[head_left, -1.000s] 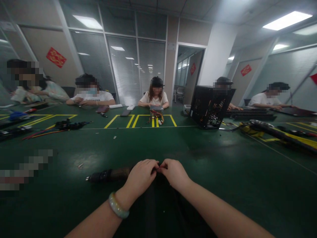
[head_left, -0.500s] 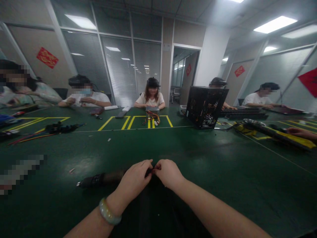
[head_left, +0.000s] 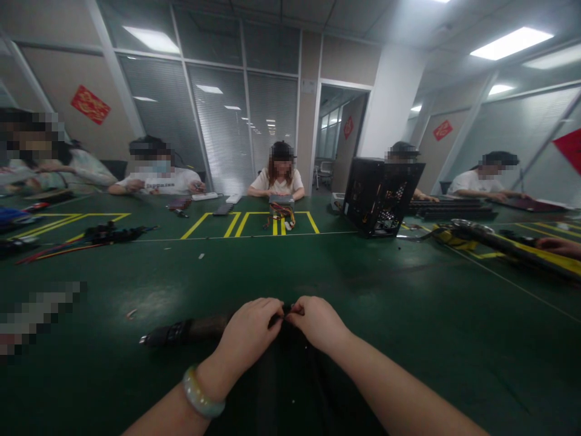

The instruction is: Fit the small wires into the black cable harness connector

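Apparently pinching dark bit (head_left: 287, 310) in grip of R hand (head_left: 320, 322), low over green surface (head_left: 408, 327); curling grip of L hand (head_left: 249, 327) beside it, can't tell if closed. Might drop bit if pinch slackens, or roll dark tool (head_left: 204, 329) via bump from L hand, so near. Farther off, see open black PC case (head_left: 363, 197) w/ wiring & parts inside, too dim to ID.

On the table (head_left: 408, 339), a tool (head_left: 195, 330) extends left from the left hand (head_left: 254, 324); the computer case (head_left: 379, 197) stands behind, farther right.
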`<state>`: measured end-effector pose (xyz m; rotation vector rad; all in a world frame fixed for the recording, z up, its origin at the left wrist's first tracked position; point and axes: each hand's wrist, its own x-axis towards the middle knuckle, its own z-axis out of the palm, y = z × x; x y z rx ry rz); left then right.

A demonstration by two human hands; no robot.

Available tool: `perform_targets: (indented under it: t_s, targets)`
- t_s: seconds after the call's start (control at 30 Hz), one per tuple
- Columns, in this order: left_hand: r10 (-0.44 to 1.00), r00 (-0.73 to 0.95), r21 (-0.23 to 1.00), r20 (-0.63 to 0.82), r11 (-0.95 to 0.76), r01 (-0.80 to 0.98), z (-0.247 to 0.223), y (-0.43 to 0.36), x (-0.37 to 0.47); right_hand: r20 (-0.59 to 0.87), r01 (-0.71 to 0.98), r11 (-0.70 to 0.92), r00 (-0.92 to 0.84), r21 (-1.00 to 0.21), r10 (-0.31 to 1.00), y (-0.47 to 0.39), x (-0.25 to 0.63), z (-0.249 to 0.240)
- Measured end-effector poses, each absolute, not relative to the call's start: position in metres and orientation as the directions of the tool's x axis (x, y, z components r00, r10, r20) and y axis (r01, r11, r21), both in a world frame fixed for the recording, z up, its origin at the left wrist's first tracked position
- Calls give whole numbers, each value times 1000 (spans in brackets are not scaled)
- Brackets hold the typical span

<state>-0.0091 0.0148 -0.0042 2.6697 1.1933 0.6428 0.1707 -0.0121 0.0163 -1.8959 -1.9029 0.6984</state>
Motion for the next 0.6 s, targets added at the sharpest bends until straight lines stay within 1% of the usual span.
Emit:
perform_targets:
  t_s: [0.13, 0.23, 0.33, 0.4, 0.5, 0.6]
  targets:
    - [744, 588, 309, 317, -667, 678, -5, 15, -9, -87, 812, -25, -33, -583, 996, -14, 169, 12]
    - [753, 584, 322, 303, -658, 681, -6, 16, -9, -27, 804, -2, -17, -595, 999, -17, 163, 9]
    - [758, 584, 330, 291, -652, 682, -6, 16, -9, 9, 826, 6, -1, -563, 1000, -17, 158, 8]
    - [755, 589, 329, 289, -656, 679, -7, 17, -10, 10, 869, 28, -27, -493, 1000, -15, 156, 9]
    - [749, 598, 320, 285, -663, 677, -6, 17, -10, -5, 931, 93, -101, -352, 995, -10, 153, 16]
    - [741, 605, 288, 292, -672, 683, -2, 15, -9, -70, 959, 134, -156, -251, 985, -5, 148, 27]
